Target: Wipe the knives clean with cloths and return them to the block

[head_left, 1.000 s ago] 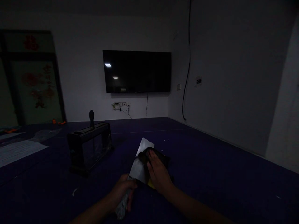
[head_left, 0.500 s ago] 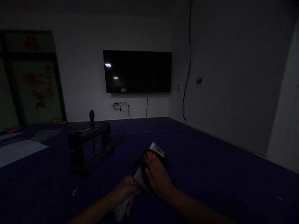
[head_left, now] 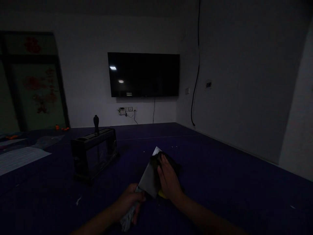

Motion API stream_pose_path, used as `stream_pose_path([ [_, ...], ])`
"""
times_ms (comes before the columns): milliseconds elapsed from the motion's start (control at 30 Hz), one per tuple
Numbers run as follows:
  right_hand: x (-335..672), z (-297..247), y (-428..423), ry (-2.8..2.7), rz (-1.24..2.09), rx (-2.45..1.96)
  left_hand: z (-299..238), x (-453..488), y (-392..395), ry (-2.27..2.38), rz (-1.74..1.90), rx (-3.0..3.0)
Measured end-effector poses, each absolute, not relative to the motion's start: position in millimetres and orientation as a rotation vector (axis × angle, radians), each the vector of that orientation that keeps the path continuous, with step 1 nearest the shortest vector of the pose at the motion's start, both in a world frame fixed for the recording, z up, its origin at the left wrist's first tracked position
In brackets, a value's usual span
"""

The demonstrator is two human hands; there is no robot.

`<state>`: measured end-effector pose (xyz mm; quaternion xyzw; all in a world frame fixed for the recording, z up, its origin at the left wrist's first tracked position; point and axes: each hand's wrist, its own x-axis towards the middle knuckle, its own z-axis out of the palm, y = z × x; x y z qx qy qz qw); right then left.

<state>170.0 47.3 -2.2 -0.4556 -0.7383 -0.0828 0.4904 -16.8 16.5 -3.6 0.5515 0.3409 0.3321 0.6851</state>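
In the head view, my left hand (head_left: 132, 198) is closed around the pale, patterned or wrapped handle of a cleaver (head_left: 148, 181). Its broad grey blade points forward, away from me, low over the purple surface. My right hand (head_left: 170, 182) presses a dark cloth (head_left: 174, 162) against the blade's right side, fingers laid together over it. A bit of yellow shows at the cloth's lower edge, below the palm. The cloth and fingers cover part of the blade; the blade's tip stays visible beyond them.
A black knife block (head_left: 100, 135) with clear sides stands at left, one dark handle (head_left: 96, 123) rising from it. Paper sheets (head_left: 22, 158) and clear plastic (head_left: 50, 141) lie farther left. White scraps (head_left: 78, 200) dot the purple surface (head_left: 220, 186). A television (head_left: 144, 75) hangs behind.
My right hand and the cloth have slid slightly right and nearer me along the blade, exposing more of it. The yellow part has moved from the far edge to below my palm.
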Motion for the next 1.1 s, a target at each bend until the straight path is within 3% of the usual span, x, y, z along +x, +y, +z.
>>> stream_pose_path([
  [233, 172, -6, 51, -1.749, -0.148, -1.139, -4, -16, 16, 0.757, 0.811, 1.196],
  [833, 171, 2, 38, -1.988, -0.47, -1.016, 2, -12, 13, 0.823, 0.71, 1.33],
  [1100, 170, 4, 37, -1.977, -0.43, -1.02, 2, -13, 14, 0.811, 0.684, 1.282],
])
